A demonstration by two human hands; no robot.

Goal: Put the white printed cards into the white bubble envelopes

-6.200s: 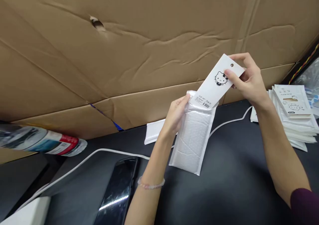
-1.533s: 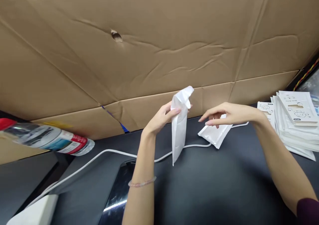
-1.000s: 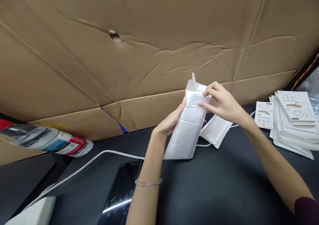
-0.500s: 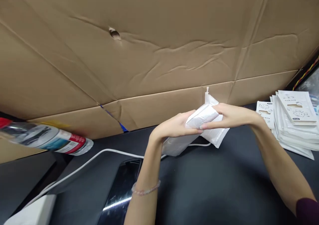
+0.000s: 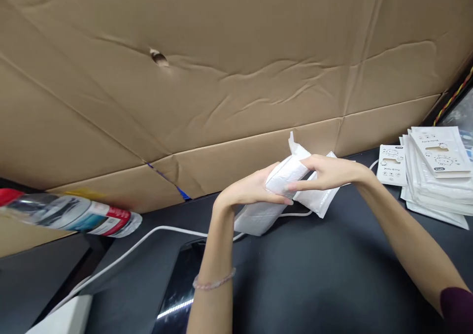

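Note:
Both hands grip a folded white padded mailer (image 5: 284, 177) above the dark desk, near the cardboard. My left hand (image 5: 249, 185) closes round its left side, thumb along the lower edge. My right hand (image 5: 320, 172) pinches the right side, with thumb and fingers on the upper end. A paler flap of the packet hangs down below my left hand. Another flat white pouch (image 5: 318, 200) lies behind and below my right hand; whether it joins the held packet I cannot tell.
A cardboard sheet (image 5: 236, 97) walls off the back. At left lies a water bottle (image 5: 99, 216); a white cable (image 5: 148, 235) crosses the desk (image 5: 314, 284) past a black phone (image 5: 181, 280). On the right are stacked white packets (image 5: 436, 186), printed cards (image 5: 392, 165) and a white box (image 5: 74, 314).
Both hands and the white packet have shifted slightly left in view. The camera view has also moved a little. Both hands keep their hold.

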